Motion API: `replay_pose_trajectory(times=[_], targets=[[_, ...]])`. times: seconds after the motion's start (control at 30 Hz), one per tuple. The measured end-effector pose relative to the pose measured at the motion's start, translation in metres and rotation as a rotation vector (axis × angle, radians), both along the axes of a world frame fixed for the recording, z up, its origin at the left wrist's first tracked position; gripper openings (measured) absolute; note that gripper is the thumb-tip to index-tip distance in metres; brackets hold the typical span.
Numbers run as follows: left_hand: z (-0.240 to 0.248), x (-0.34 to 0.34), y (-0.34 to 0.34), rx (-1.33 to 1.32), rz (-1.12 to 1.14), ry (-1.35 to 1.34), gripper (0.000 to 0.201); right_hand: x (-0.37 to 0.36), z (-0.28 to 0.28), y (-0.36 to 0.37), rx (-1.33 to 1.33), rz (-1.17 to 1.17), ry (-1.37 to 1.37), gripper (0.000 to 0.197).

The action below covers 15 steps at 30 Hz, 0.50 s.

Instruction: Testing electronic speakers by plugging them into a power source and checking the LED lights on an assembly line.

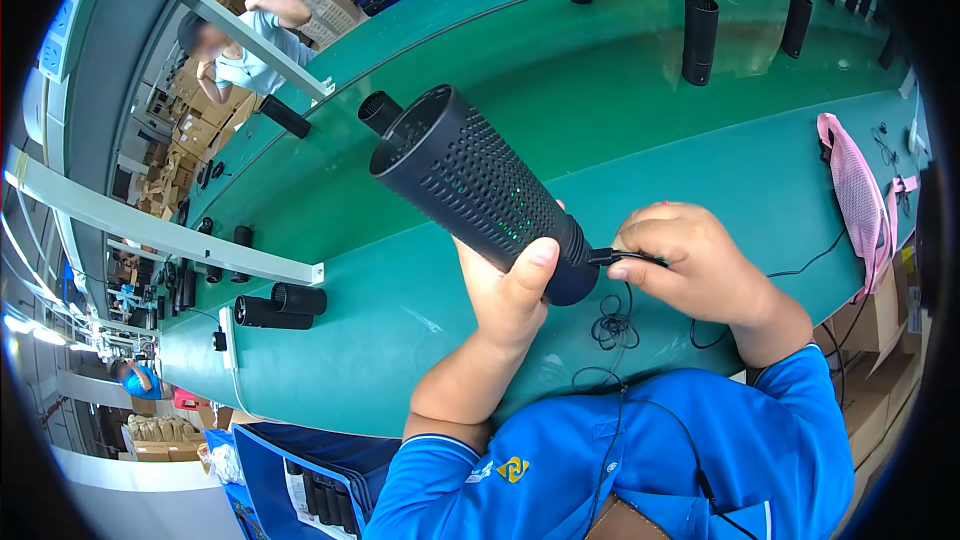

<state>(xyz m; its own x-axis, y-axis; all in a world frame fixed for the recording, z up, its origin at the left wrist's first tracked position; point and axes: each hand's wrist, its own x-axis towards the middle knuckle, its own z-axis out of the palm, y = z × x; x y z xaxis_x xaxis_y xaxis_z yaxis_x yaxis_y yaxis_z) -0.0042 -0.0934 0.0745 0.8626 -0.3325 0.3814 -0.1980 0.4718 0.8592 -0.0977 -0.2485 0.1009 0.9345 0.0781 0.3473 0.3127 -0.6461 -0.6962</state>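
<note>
My left hand is wrapped round the lower end of a large black perforated cylinder, which tilts up and to the left with its open end away from me. Green light shows through some of its holes. In a pinch, my right hand holds a black cable plug against the side of the cylinder's base. Whether the plug is fully in the socket, I cannot tell. Below the hands, a tangle of thin black cord lies on the green bench.
Black cylinders stand at the far right and lie on the left. A pink mesh bag rests at the right edge near cardboard boxes. At lower left is a blue bin. Another person is across the bench.
</note>
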Motion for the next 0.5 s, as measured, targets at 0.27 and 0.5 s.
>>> replay_pose_trajectory(times=[0.27,0.5], targets=[[-0.002,-0.004,0.0,-0.015,0.043,0.013,0.054,0.001,-0.016,0.015,0.043,-0.066,-0.155,0.014],[-0.003,-0.004,0.0,-0.03,0.018,0.043,0.055,0.0,-0.013,0.017,0.035,-0.081,-0.129,0.014]])
